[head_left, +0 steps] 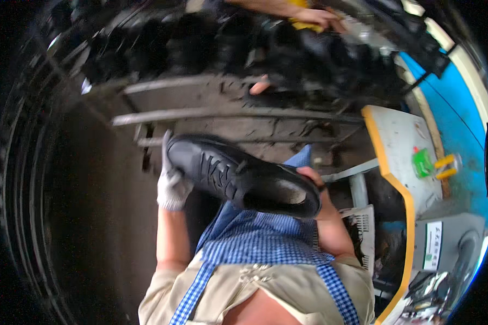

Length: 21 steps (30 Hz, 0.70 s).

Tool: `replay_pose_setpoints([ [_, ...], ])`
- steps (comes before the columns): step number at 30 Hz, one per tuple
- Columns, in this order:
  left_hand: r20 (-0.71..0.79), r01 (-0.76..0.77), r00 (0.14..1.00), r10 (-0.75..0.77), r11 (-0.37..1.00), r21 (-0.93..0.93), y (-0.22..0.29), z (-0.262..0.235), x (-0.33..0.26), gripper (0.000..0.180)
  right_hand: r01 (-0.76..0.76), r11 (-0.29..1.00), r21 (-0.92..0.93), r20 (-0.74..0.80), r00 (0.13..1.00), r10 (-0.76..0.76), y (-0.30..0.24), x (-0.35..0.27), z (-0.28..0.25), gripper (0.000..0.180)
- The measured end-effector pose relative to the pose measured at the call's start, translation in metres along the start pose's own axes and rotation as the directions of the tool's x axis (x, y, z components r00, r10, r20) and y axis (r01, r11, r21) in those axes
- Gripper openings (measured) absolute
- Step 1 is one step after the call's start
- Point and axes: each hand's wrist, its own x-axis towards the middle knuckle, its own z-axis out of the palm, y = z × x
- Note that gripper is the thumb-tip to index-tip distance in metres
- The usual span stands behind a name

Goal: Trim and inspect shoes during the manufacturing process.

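Observation:
A black lace-up shoe [217,169] is held level in front of my blue checked apron, its toe to the left and its opening facing up. Inside the heel a pale insole [291,190] shows. My left hand [172,181], in a white knit glove, is closed around the toe end. Bare, my right hand [315,187] grips the heel from the right side. Most fingers of both hands are hidden behind the shoe.
Rows of dark shoes [192,46] stand on a metal rack [200,114] ahead. Another person's hand [320,18] is beyond it. To the right is a yellow-edged worktable [401,141] with a green roll [423,162] and a yellow item [446,166]. A white basket [366,233] sits beneath.

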Motion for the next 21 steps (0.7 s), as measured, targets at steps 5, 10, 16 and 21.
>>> replay_pose_setpoints([
  [5,0.208,0.158,0.966,-0.154,0.987,-0.003,-0.007,-0.018,-0.014,0.083,0.045,0.752,0.658,-0.374,0.886,0.274,-0.005,-0.004,-0.017,0.08],
  [10,0.159,0.293,0.94,-0.302,0.953,0.078,-0.026,-0.025,-0.024,0.049,0.558,0.756,0.344,-0.735,0.66,-0.153,-0.056,0.027,-0.06,0.058],
  [16,0.074,0.406,0.91,-0.409,0.912,0.053,-0.048,-0.025,-0.037,0.043,0.48,0.862,-0.164,-0.818,0.422,-0.391,-0.119,0.163,-0.11,0.057],
  [21,0.061,0.424,0.901,-0.429,0.902,0.077,-0.048,-0.023,-0.045,0.043,0.33,0.919,-0.217,-0.777,0.511,-0.367,-0.122,0.246,-0.15,0.058],
])
